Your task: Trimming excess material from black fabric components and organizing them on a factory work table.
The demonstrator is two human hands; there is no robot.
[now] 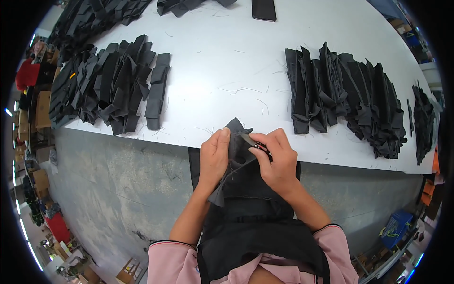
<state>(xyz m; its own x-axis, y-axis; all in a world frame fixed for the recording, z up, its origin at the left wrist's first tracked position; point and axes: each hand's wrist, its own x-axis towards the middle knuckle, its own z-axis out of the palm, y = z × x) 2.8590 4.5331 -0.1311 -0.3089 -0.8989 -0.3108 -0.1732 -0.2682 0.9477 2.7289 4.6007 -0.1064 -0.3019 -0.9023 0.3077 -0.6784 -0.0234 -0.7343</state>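
At the table's front edge, my left hand (215, 157) pinches a dark grey fabric piece (235, 152), thumb uppermost. One strip of the cloth hangs down past my wrist, over the black apron. My right hand (276, 161) is closed around small thread snips (260, 147) with dark handles. Their metal blades point left and meet the cloth near its top edge; whether they are cutting a thread, I cannot tell. Part of the snips is hidden by my fingers.
Stacked dark fabric pieces (111, 87) lie on the left of the white table (227, 61), with a single folded strip (158, 92) beside them. More stacks (345, 94) stand on the right. A black phone (264, 9) lies at the back. Loose threads are scattered between.
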